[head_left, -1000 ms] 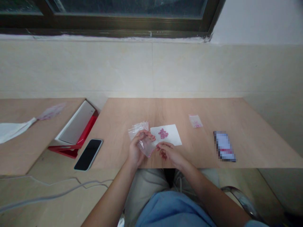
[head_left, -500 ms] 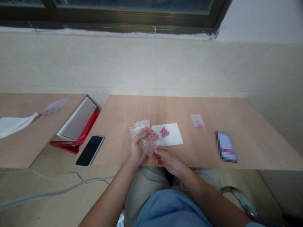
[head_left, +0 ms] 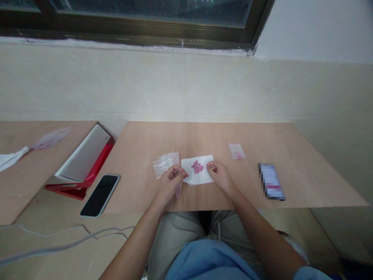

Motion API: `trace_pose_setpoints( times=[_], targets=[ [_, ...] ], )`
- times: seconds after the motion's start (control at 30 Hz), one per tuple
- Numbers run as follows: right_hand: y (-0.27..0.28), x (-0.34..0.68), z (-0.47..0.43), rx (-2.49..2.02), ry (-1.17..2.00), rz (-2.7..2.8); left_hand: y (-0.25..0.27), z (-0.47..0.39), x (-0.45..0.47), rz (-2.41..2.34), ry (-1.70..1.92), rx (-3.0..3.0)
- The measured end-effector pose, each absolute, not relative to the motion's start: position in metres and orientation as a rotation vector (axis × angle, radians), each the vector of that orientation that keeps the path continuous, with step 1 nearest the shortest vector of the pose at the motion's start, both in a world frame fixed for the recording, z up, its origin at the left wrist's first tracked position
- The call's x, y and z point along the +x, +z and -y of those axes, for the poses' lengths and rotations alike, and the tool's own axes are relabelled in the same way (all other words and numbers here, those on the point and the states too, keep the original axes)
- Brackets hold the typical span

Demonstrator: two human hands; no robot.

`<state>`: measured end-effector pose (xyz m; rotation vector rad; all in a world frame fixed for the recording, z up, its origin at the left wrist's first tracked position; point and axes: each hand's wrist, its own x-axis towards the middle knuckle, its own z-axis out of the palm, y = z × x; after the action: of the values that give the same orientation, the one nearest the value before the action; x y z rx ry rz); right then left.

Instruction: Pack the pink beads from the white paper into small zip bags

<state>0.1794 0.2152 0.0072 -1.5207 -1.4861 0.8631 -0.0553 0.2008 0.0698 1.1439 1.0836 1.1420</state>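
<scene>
A white sheet of paper (head_left: 189, 179) lies on the wooden table, with a small cluster of pink beads or pellets (head_left: 197, 167) in its middle. My left hand (head_left: 171, 181) is closed at the paper's left edge. A small clear zip bag (head_left: 178, 190) hangs under its fingers, mostly hidden by the hand. My right hand (head_left: 220, 174) has thumb and fingers pinched together at the paper's right edge; whether they grip the paper or something tiny cannot be seen. Beside my left hand is a stack of clear zip bags (head_left: 164, 162).
Farther right lies a zip bag with some pink bits (head_left: 237, 151), then a phone with a blurred screen (head_left: 272, 182). A dark-screened phone (head_left: 100, 195) rests near the left edge. Red-and-white binders (head_left: 83, 163) stand in the gap between tables; cables (head_left: 72, 243) run below.
My right hand has left the bag and moved up and right to the paper's right edge. My left hand has turned over, lowering the bag beside the paper. The view has shifted slightly.
</scene>
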Motion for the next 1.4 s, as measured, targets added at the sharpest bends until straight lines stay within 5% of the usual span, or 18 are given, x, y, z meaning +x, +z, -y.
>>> trace_pose_setpoints(
  times=[0.47,1.17,1.4],
  targets=[
    [0.005,0.177,-0.245,-1.622,0.574,2.060,0.057,-0.198,-0.056,-1.264,0.956,1.750],
    [0.004,0.171,-0.240,-1.671,0.492,1.990,0.039,-0.200,-0.057,-1.338,0.885,1.807],
    [0.009,0.177,-0.241,-1.517,0.726,1.495,0.032,-0.199,-0.058,-1.370,0.902,1.815]
  ],
)
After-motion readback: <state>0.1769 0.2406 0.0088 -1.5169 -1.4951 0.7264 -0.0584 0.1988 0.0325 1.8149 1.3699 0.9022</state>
